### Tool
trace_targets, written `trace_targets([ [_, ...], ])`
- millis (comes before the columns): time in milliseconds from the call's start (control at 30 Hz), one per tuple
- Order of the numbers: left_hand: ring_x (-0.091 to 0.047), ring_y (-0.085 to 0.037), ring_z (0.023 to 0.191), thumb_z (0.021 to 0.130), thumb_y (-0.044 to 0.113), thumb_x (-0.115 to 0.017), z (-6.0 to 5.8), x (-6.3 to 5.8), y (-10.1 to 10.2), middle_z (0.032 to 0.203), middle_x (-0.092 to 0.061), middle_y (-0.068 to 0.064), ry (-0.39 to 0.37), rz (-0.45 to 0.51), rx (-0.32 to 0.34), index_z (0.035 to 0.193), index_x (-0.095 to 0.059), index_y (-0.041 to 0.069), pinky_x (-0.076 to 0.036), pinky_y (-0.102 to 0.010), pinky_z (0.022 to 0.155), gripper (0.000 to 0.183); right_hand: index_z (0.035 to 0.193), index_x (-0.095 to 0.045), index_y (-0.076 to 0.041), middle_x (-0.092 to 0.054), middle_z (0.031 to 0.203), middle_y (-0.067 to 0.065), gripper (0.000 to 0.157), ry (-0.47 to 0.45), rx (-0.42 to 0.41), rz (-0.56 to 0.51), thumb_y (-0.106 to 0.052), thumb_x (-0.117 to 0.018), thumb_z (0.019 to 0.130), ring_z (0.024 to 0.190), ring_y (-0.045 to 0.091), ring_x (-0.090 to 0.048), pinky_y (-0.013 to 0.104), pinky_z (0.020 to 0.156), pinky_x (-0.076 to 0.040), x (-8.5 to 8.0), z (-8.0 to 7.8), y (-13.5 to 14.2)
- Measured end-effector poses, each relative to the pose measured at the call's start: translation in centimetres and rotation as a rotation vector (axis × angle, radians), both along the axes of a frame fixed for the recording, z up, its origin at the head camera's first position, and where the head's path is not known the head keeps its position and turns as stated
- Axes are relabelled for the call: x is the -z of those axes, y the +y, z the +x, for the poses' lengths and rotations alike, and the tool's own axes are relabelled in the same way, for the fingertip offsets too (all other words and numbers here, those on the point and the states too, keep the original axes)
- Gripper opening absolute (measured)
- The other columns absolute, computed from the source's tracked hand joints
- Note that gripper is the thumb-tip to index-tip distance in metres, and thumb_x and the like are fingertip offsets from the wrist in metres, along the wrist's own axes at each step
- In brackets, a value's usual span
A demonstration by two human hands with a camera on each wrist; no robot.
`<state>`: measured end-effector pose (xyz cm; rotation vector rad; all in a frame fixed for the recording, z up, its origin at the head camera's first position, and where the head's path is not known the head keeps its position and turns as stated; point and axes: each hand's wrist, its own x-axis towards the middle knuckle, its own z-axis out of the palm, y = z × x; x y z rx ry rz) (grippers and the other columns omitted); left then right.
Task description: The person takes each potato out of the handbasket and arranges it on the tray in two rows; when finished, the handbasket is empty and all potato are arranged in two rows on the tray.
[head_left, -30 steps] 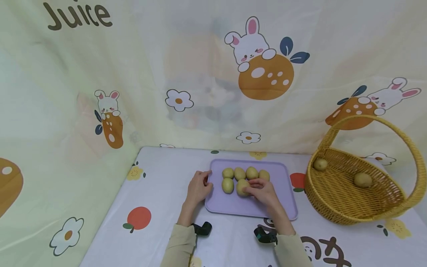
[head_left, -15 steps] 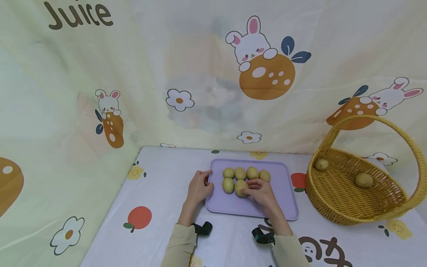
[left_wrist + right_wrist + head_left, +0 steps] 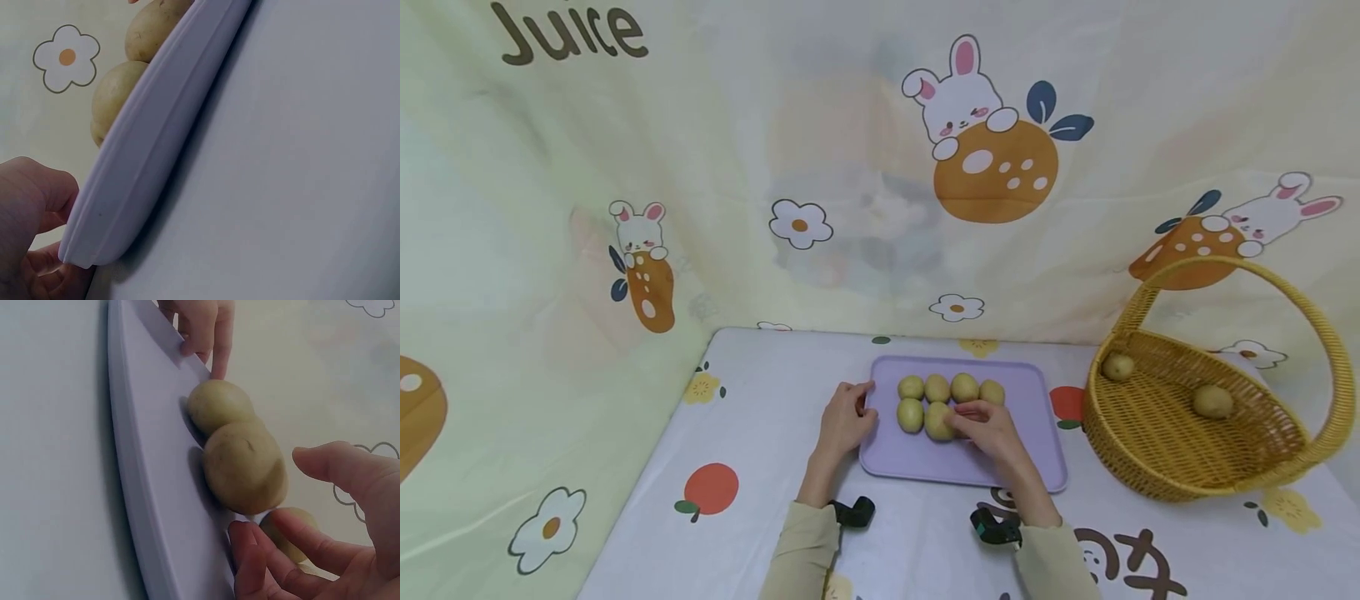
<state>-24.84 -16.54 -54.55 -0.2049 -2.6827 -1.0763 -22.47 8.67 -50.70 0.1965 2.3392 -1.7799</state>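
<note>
A lilac tray holds several potatoes: a back row, and two side by side in front. My left hand grips the tray's left rim, thumb and fingers on either side of its edge in the left wrist view. My right hand is at the right side of the second front potato. In the right wrist view a gap shows between the thumb and that potato, and the fingers are spread beside it. The front-left potato touches it.
A yellow wicker basket with a tall handle stands right of the tray, two potatoes inside: one at its left wall, one near the middle. A printed cloth covers the table, and a patterned curtain hangs behind.
The second front potato has slid a little left against its neighbour, with my right hand following. My right fingers now stand loosened from it. My left hand has stayed on the rim.
</note>
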Motion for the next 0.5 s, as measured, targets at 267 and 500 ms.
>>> trace_targets([
  [267, -0.048, -0.015, 0.071, 0.078, 0.008, -0.063, 0.1, 0.0, 0.0, 0.091, -0.054, -0.009, 0.000, 0.005, 0.013, 0.126, -0.065, 0.000, -0.038, -0.028, 0.063, 0.048, 0.119, -0.062, 0.008, -0.070, 0.093, 0.009, 0.041, 0.015, -0.005, 0.027, -0.019, -0.070, 0.089, 0.081, 0.017, -0.065, 0.028, 0.067, -0.049, -1.0, 0.0, 1.3],
  [500, -0.048, -0.015, 0.071, 0.078, 0.008, -0.063, 0.2, 0.0, 0.1, 0.090, -0.055, -0.010, 0.018, 0.012, 0.018, 0.125, -0.066, -0.002, -0.038, -0.029, 0.062, 0.048, 0.121, -0.060, 0.009, -0.071, 0.105, 0.017, 0.041, 0.051, -0.010, 0.037, -0.019, -0.067, 0.092, 0.085, 0.019, -0.069, 0.031, 0.069, -0.053, -2.4, -0.4, 3.2],
])
